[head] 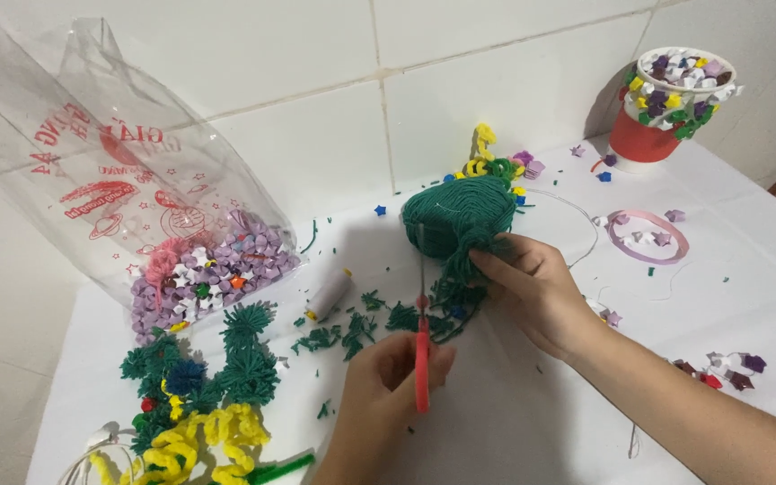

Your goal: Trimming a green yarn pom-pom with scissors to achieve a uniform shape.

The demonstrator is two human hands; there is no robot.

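My left hand grips red-handled scissors near the table's front edge. The blades point up into the strands hanging from a dark green yarn bundle. My right hand reaches in from the right and pinches the lower fringe of that bundle, holding it just above the white table. Short green yarn snippets lie scattered on the table under the bundle and to its left.
A clear plastic bag of purple paper stars lies at the left, with a white thread spool beside it. Green pom-poms and yellow pipe cleaners fill the front left. A star-covered red cup, a pink paper strip coil and loose stars sit on the right.
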